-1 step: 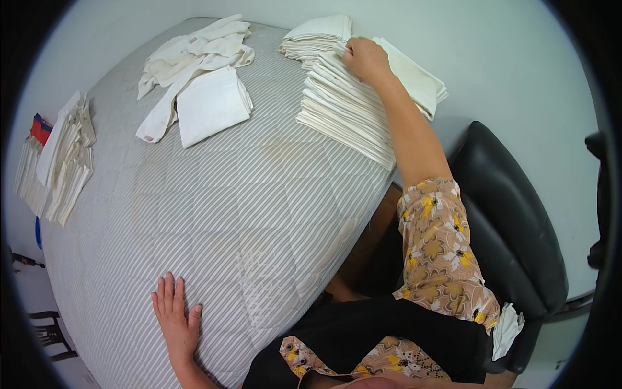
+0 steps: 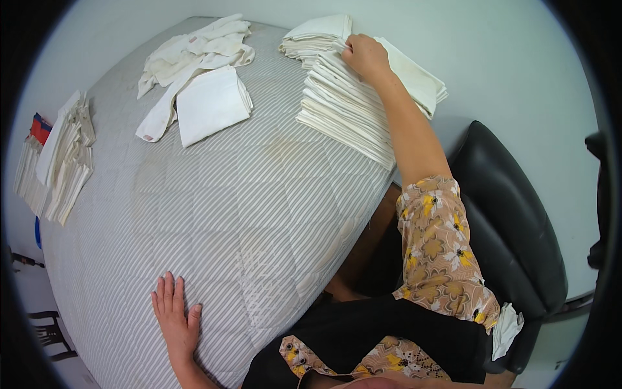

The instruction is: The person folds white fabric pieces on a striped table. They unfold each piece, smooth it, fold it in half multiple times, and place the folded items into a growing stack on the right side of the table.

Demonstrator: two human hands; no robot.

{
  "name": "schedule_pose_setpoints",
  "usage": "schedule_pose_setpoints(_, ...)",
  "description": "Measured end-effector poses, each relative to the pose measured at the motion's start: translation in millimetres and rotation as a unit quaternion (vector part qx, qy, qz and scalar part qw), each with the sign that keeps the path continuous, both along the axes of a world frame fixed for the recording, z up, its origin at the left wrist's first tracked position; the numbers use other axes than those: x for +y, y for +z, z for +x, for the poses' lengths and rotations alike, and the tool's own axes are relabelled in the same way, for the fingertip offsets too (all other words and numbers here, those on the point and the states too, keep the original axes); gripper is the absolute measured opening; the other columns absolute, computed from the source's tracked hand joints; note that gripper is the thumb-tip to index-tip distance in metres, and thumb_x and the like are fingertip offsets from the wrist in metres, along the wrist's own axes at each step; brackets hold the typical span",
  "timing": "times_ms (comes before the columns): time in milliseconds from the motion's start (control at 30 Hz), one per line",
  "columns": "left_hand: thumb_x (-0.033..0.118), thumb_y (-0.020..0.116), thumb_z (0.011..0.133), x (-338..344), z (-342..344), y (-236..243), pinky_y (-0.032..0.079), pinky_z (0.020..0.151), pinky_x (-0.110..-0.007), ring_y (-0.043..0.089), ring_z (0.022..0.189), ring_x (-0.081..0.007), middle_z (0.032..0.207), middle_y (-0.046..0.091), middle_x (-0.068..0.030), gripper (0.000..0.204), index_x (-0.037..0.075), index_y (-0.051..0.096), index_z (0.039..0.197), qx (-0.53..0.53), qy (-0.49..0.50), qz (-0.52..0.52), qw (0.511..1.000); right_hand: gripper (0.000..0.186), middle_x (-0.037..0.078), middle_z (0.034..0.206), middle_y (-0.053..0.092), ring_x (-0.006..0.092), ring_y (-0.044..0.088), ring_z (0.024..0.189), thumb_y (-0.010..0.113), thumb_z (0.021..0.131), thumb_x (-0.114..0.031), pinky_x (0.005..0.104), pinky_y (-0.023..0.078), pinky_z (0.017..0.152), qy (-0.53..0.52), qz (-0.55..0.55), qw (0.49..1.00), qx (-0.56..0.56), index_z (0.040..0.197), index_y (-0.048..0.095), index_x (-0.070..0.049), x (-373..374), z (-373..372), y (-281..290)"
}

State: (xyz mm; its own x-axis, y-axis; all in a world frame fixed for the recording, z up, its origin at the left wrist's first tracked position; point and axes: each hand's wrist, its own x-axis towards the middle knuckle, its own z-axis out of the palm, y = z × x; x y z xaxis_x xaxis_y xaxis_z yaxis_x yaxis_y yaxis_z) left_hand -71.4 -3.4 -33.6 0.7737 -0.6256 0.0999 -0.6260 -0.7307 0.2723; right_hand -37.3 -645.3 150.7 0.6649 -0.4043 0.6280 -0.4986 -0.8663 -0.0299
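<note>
My right hand (image 2: pixel 367 57) reaches to the far right, over a tall stack of folded white cloths (image 2: pixel 343 107). Its fingers are curled and pinch the edge of a white cloth (image 2: pixel 338 47) near the top of the stack; the fingertips are partly hidden. Behind the wrist lies another folded white cloth (image 2: pixel 414 78). A second folded pile (image 2: pixel 317 32) adjoins the stack on its far left side. My left hand (image 2: pixel 175 318) rests flat on the striped mattress (image 2: pixel 194 214) at the near left, fingers stretched out, holding nothing.
A loose heap of white cloths (image 2: pixel 194 52) lies at the far left, with a folded white cloth (image 2: pixel 214 104) before it. More folded cloths (image 2: pixel 68 155) stand at the left edge beside a red and blue item (image 2: pixel 41 128). A black chair (image 2: pixel 505 207) is at the right.
</note>
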Motion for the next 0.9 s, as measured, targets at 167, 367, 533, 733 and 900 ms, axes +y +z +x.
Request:
schedule_pose_setpoints(167,0.054,0.046,0.102,0.3,-0.2,3.8,0.014,0.124,-0.057,0.027,0.152,-0.0363,0.161,0.039,-0.0129,0.067,0.007,0.048,0.149,-0.001,-0.005,0.003,1.000,0.024,0.012,0.102,0.073,0.0311,0.068,0.096,0.060,0.090,-0.028,0.0433,0.054,0.082,0.007,0.017,0.998,0.067,0.098,0.072,-0.007,9.3,15.4,-7.6)
schedule_pose_setpoints(367,0.053,0.046,0.102,0.8,0.5,4.1,0.014,0.124,-0.057,0.027,0.152,-0.0362,0.161,0.039,-0.0129,0.067,0.007,0.047,0.150,-0.006,-0.011,0.003,1.000,0.054,0.010,0.130,0.067,0.0267,0.063,0.116,0.058,0.097,-0.056,0.0391,0.048,0.100,0.091,0.230,0.961,0.126,0.127,0.069,-0.013,-11.6,-12.3,9.2)
schedule_pose_setpoints(533,0.052,0.047,0.102,1.7,1.1,-0.9,0.014,0.124,-0.057,0.027,0.152,-0.0361,0.161,0.039,-0.0127,0.067,0.007,0.046,0.151,-0.008,-0.011,-0.002,1.000,0.068,0.009,0.160,0.041,0.0263,0.038,0.147,0.047,0.100,-0.061,0.0360,0.029,0.121,0.165,0.325,0.908,0.207,0.154,0.046,-0.020,-40.9,-49.9,7.8)
schedule_pose_setpoints(733,0.051,0.048,0.102,3.9,1.6,-6.6,0.013,0.124,-0.057,0.026,0.153,-0.0362,0.162,0.038,-0.0128,0.066,0.007,0.045,0.152,-0.018,-0.016,0.006,1.000,0.074,0.004,0.172,0.010,0.0378,0.007,0.156,0.048,0.090,-0.075,0.0787,0.003,0.113,0.102,0.172,0.942,0.268,0.157,0.024,-0.053,-15.8,-49.1,-46.4)
schedule_pose_setpoints(900,0.050,0.049,0.102,6.8,1.9,-9.7,0.013,0.124,-0.057,0.025,0.153,-0.0370,0.162,0.037,-0.0131,0.066,0.008,0.044,0.153,-0.023,-0.026,-0.004,0.999,0.082,0.002,0.172,0.006,0.0354,-0.002,0.158,0.057,0.085,-0.073,0.0788,0.002,0.114,0.092,0.151,0.948,0.264,0.157,0.023,-0.053,-1.2,-54.5,-56.8)
